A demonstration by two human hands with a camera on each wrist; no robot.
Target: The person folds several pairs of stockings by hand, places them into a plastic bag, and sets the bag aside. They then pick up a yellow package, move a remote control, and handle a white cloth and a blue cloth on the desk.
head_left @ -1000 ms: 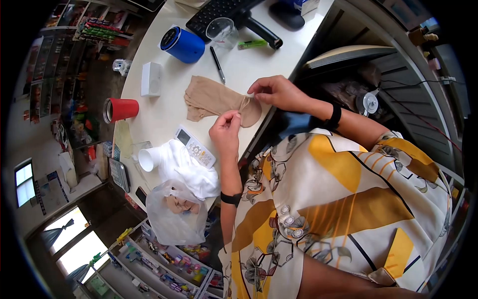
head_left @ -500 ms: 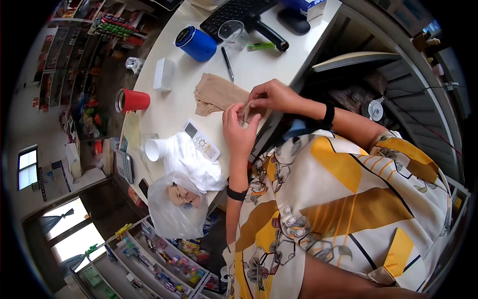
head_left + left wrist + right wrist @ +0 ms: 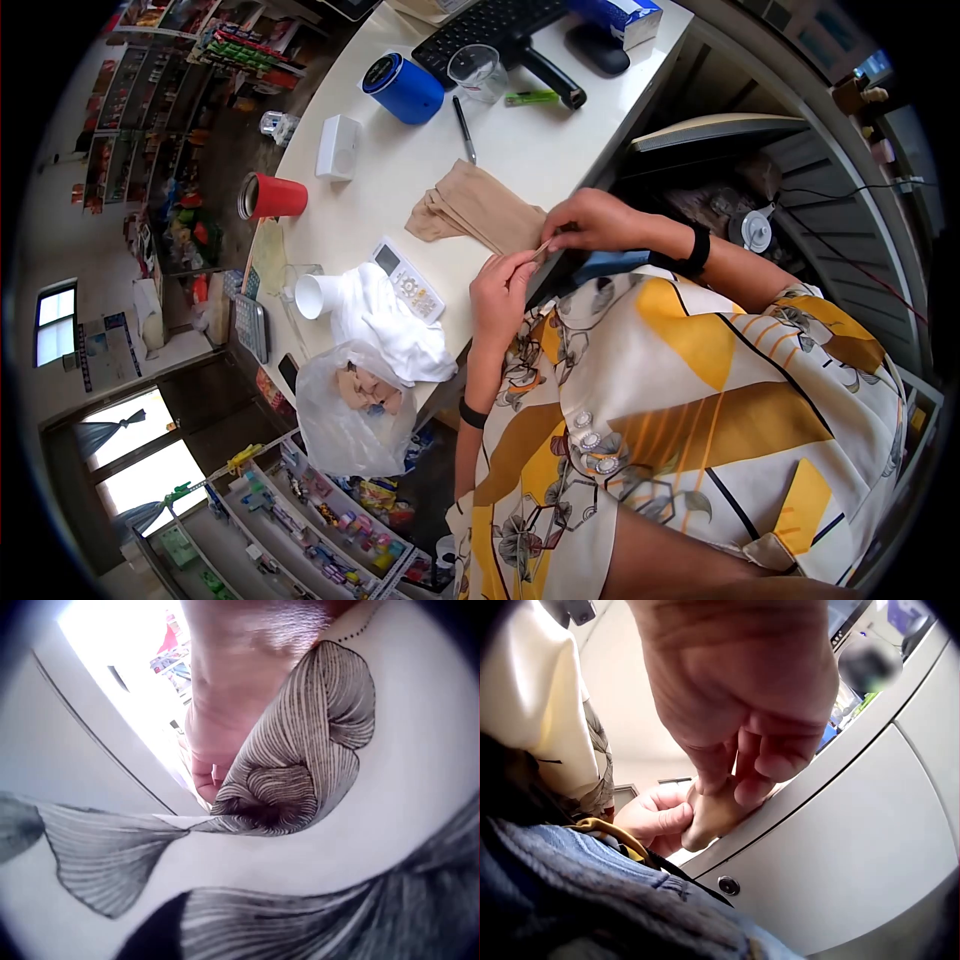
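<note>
A tan piece of thin fabric (image 3: 487, 205) lies folded on the white desk, its near end drawn to the desk's edge. My left hand (image 3: 503, 300) pinches that end between thumb and fingers. Beside it, my right hand (image 3: 600, 222) pinches the same end, the fingertips of both hands close together. The right wrist view shows the fabric (image 3: 714, 817) stretched between my left hand (image 3: 656, 817) and my right hand (image 3: 742, 697). In the left wrist view, patterned clothing covers much of my left hand (image 3: 232, 690), and its fingertips are hidden.
On the desk (image 3: 380, 210) stand a blue canister (image 3: 405, 90), a clear cup (image 3: 478, 72), a white box (image 3: 338, 148) and a red cup (image 3: 275, 196). A remote (image 3: 408, 282), white cloth (image 3: 385, 325) and plastic bag (image 3: 350, 420) lie left of my left hand. A pen (image 3: 464, 130) lies beyond the fabric.
Both hands have moved nearer to my body and the desk's edge, drawing the fabric's end along. My right hand, apart from the fabric's end at first, now pinches it.
</note>
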